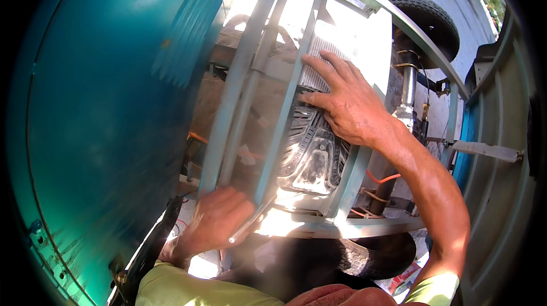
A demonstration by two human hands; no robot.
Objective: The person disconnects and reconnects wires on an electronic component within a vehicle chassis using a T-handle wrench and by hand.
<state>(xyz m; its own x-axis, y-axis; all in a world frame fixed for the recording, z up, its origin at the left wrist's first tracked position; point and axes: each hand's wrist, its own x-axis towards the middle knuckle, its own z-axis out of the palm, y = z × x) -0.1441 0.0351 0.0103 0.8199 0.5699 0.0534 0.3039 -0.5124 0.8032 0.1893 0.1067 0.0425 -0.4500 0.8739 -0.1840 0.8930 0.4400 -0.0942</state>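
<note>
My right hand (350,103) reaches in from the right with its fingers spread. It lies over a box-like unit with a silvery ribbed metal part (323,49) and a dusty black plastic cover (312,160), and its fingertips touch the ribbed part and the frame bar beside it. At the lower left, my left hand (222,217) is closed and slightly blurred by motion. A thin, light metal rod (250,226) slants out beside its fingers and seems to be gripped. What the rod's upper end meets cannot be made out.
Grey-green frame bars (235,106) run along both sides of the unit. A teal body panel (114,106) fills the left. One tyre (427,24) stands at the upper right, another tyre (379,257) near me. An orange cable (383,179) loops right of the unit.
</note>
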